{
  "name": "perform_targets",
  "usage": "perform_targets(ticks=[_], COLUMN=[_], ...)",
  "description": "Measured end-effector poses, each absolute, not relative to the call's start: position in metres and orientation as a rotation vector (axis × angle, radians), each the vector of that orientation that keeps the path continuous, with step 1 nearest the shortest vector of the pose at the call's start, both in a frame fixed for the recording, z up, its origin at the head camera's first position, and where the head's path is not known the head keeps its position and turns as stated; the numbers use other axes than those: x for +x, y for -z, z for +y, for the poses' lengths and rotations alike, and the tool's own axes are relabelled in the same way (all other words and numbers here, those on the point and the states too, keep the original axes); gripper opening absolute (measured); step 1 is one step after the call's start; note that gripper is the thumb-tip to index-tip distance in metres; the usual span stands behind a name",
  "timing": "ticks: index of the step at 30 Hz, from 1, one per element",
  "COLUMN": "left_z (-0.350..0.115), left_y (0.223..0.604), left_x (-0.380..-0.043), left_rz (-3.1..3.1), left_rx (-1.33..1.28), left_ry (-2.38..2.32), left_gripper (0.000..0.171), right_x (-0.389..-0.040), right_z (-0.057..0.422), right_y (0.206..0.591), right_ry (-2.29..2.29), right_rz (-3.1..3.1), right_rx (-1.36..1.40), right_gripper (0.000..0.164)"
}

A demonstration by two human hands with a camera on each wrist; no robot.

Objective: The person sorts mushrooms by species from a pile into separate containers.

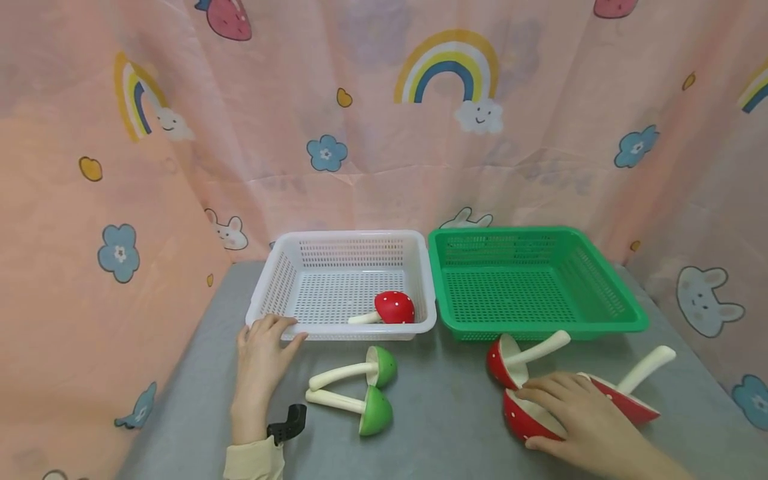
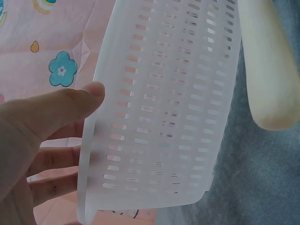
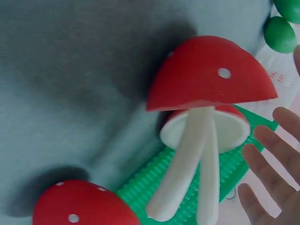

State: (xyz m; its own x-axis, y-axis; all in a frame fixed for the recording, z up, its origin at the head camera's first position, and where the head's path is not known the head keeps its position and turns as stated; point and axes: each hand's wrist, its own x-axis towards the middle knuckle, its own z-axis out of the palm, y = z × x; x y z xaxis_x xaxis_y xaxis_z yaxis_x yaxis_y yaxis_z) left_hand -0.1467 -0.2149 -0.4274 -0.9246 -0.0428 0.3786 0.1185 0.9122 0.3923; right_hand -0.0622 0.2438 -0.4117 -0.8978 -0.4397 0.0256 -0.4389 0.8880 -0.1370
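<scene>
My left hand point(image 1: 264, 360) grips the front-left rim of a white perforated basket point(image 1: 354, 332). In the left wrist view its thumb lies on one side of the rim, with the other fingers behind. My right hand point(image 1: 576, 417) hovers over red toy mushrooms at front right, fingers spread. One red mushroom point(image 1: 522, 419) lies partly under that hand, a second red mushroom point(image 1: 497, 363) just beyond and a third red mushroom point(image 1: 636, 405) to its right. In the right wrist view, the fingers stand apart from the nearest red mushroom point(image 3: 211, 70).
Another red mushroom point(image 1: 394, 307) lies inside the white basket. A green basket point(image 1: 552, 327) stands against its right side. Two green-capped mushrooms, an upper green mushroom point(image 1: 385, 367) and a lower green mushroom point(image 1: 377, 412), lie before the white basket. A patterned curtain point(image 1: 384, 187) hangs behind.
</scene>
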Motion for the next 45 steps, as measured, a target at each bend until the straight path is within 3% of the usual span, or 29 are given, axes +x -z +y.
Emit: perform_targets(ticks=[10,23,45], left_z=[-0.215,-0.214,-0.214], left_y=[0.426,0.426,0.427], left_x=[-0.147,-0.148,-0.147], left_rz=[-2.716,-2.741,-2.719], left_rx=[-0.038,-0.034,-0.026], left_ry=[0.588,0.592,0.592], left_gripper=[0.032,0.034,0.034], right_x=[-0.058,-0.061,-0.067], right_z=[0.256,0.264,0.266], right_y=[0.427,0.436,0.435], right_ry=[-0.075,-0.004,0.008], right_rz=[3.036,2.910,2.844], right_rx=[-0.800,-0.746,-0.741], right_gripper=[0.072,0.077,0.064])
